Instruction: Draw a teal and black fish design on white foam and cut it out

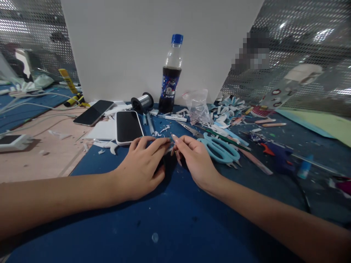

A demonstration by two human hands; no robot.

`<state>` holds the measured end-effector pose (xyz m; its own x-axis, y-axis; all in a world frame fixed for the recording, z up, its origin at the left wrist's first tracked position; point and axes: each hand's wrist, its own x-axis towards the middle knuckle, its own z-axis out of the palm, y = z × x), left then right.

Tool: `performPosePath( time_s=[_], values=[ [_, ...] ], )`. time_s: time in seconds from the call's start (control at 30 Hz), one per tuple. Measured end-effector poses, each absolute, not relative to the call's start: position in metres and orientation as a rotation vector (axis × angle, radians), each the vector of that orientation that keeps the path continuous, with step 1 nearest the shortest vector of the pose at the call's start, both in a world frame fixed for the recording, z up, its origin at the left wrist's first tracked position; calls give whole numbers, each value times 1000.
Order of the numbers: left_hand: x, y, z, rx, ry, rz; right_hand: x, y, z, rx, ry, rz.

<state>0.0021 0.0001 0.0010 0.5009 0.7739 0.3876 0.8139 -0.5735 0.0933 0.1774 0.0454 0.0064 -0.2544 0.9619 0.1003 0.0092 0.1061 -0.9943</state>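
Note:
My left hand [145,160] rests over the blue table mat [153,219], its fingers bent together and the thumb tucked below. Opposite it, my right hand [196,159] has thumb and forefinger pinched, almost meeting the left fingertips. Something tiny may lie between the fingertips; it is too small and covered to name. Just beyond the left fingers lies a phone in a white case [128,127]. Light-blue scissors [221,149] lie close to the right of my right hand, their blades pointing away.
A Pepsi bottle [170,78] stands before a white board [123,44]. Nearby are a wire spool [142,102], a dark phone [94,112], a plastic bag [197,104] and paper scraps [230,107]. A blue glue gun [278,157] lies right, its cord trailing forward.

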Motion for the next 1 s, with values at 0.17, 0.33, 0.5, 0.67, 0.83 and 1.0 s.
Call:
performPosePath(
  time_s=[0.17,0.33,0.5,0.67,0.83,1.0],
  values=[
    [1,1,1,-2649,-1403,-599,177,45,7,-1009,-1472,1298],
    [1,2,2,-2658,-1417,-581,176,46,5,-1004,-1459,1307],
    [0,2,2,-2662,-1434,-567,177,46,6,-1003,-1458,1320],
    [1,2,2,-2673,-1420,-567,176,46,7,-1002,-1470,1320],
    [2,2,0,-2645,-1430,-584,177,46,4,-1001,-1451,1328],
    [0,1,-1,-2639,-1435,-576,178,46,3,-1003,-1466,1316]
  ],
)
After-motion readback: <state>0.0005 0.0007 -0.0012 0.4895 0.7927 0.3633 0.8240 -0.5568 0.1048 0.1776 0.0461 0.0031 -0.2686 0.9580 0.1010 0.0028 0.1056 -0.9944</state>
